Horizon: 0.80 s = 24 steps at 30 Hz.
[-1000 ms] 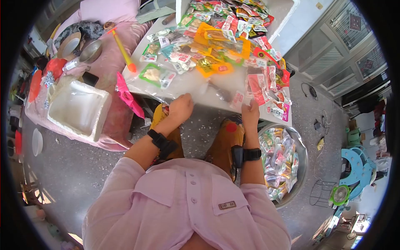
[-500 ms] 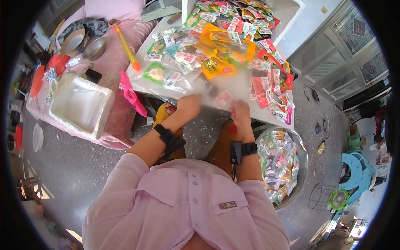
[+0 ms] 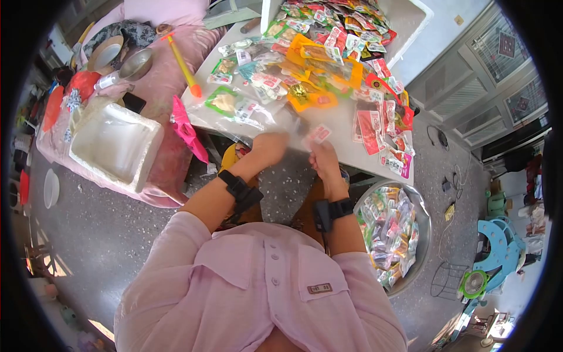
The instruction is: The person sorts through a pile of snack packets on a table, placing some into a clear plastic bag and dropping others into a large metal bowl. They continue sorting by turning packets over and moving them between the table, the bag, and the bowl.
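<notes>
My right hand [image 3: 324, 159] is closed at the table's front edge, pinching a clear snack packet [image 3: 319, 134] with a red-and-white label. The packet tilts up above the fingers, and a blurred dark part shows to its left. My left hand [image 3: 271, 148] is curled shut close by on the left; its fingertips are smeared, and what they grip is hidden. Just beyond it lies a clear packet with a green border [image 3: 224, 102]. Orange packets [image 3: 311, 97] lie farther back, and red-labelled packets [image 3: 369, 130] lie to the right of my right hand.
A white foam box [image 3: 410, 23] heaped with packets stands at the table's back. Beside my right arm, a metal basin [image 3: 423, 234] holds more packets. On the pink-covered bed to the left are a foam box [image 3: 149, 149] and a pink plastic item [image 3: 187, 130]. A yellow tube [image 3: 182, 64] lies near the table.
My right hand has moved slightly left and turned, tilting the packet's label upward. The left hand has barely shifted. The whole view has moved a little.
</notes>
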Each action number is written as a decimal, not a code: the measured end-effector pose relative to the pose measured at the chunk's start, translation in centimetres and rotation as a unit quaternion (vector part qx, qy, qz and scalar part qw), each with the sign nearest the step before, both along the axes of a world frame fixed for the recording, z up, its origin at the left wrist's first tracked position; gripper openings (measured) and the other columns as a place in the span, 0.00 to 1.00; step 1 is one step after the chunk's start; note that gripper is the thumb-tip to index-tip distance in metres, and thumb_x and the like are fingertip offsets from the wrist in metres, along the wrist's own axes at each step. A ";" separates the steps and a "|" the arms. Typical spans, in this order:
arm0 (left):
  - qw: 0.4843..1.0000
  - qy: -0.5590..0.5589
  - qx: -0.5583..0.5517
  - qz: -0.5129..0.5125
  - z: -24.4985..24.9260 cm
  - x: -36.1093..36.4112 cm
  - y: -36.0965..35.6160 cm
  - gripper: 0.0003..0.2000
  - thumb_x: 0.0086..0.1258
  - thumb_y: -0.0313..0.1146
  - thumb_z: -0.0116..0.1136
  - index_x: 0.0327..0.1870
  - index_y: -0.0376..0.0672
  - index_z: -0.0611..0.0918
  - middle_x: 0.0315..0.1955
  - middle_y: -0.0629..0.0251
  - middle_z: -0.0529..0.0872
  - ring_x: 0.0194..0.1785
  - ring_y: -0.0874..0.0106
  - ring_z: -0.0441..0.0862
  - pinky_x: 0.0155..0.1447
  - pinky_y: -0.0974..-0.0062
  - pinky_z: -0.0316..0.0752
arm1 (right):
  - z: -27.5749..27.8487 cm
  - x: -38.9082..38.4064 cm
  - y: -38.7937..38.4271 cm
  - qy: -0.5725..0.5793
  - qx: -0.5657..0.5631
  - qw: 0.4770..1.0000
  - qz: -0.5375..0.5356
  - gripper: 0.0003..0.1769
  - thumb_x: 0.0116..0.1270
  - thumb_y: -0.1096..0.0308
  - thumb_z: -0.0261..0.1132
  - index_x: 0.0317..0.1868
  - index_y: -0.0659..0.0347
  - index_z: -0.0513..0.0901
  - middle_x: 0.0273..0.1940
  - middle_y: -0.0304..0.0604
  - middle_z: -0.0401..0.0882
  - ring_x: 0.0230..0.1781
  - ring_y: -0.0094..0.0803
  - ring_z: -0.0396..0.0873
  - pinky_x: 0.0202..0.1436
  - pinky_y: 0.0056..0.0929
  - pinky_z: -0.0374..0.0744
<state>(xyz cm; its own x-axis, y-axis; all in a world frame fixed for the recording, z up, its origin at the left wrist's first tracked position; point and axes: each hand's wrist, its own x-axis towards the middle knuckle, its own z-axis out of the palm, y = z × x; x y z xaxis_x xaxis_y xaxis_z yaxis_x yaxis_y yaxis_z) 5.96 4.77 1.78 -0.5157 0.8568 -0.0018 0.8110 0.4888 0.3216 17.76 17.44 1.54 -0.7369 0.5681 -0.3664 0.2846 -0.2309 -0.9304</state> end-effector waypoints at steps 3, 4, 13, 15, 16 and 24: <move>1.000 -0.003 0.010 0.009 -0.1 0.2 -0.1 0.11 0.55 0.32 0.43 0.38 0.43 0.73 0.28 0.55 0.79 0.36 0.57 0.76 0.38 0.61 0.69 | 0.9 -0.5 -1.1 0.050 0.024 0.995 -0.082 0.09 0.57 0.67 0.55 0.37 0.61 0.71 0.27 0.38 0.73 0.19 0.21 0.71 0.18 0.17 0.70; 1.000 -0.007 0.011 0.013 -0.2 0.2 -0.1 0.11 0.55 0.32 0.43 0.39 0.43 0.73 0.28 0.54 0.79 0.36 0.56 0.76 0.38 0.61 0.69 | 0.5 -0.5 -1.0 0.080 0.019 0.991 -0.103 0.09 0.57 0.68 0.54 0.38 0.61 0.71 0.29 0.38 0.73 0.22 0.22 0.72 0.21 0.18 0.72; 0.966 -0.095 0.201 0.134 1.8 1.1 -1.7 0.11 0.57 0.33 0.42 0.39 0.41 0.72 0.29 0.51 0.78 0.36 0.56 0.76 0.38 0.61 0.70 | 3.6 4.6 1.2 0.229 0.105 0.953 -0.170 0.08 0.59 0.74 0.50 0.39 0.62 0.71 0.34 0.37 0.72 0.31 0.22 0.71 0.32 0.25 0.76; 0.960 -0.084 0.238 0.122 2.1 1.5 -1.8 0.10 0.57 0.33 0.43 0.38 0.41 0.72 0.28 0.51 0.78 0.34 0.55 0.76 0.37 0.60 0.70 | 6.3 6.1 1.2 0.223 0.113 0.961 -0.120 0.07 0.60 0.74 0.51 0.39 0.64 0.71 0.31 0.37 0.72 0.30 0.20 0.71 0.33 0.19 0.75; 0.960 -0.075 0.248 0.107 2.6 1.8 -2.0 0.10 0.57 0.33 0.43 0.39 0.42 0.72 0.28 0.51 0.78 0.34 0.55 0.76 0.37 0.60 0.70 | 6.6 6.5 1.4 0.198 0.142 0.967 -0.071 0.07 0.60 0.74 0.51 0.39 0.65 0.71 0.31 0.37 0.72 0.30 0.20 0.71 0.33 0.19 0.74; 0.980 -0.134 0.143 -0.016 4.2 3.7 -3.2 0.11 0.58 0.30 0.43 0.41 0.41 0.73 0.27 0.55 0.78 0.32 0.59 0.75 0.36 0.65 0.69 | 4.9 4.4 -0.9 0.064 0.270 0.945 0.173 0.07 0.56 0.73 0.54 0.35 0.66 0.73 0.28 0.41 0.73 0.29 0.25 0.71 0.35 0.22 0.70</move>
<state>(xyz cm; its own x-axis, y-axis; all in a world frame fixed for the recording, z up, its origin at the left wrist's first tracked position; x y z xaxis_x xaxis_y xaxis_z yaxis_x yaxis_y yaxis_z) 9.68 1.56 5.95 -0.5027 0.8575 0.1091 0.6916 0.3232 0.6460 22.12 16.53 6.49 -0.9317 0.3631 0.0125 0.1334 0.3739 -0.9178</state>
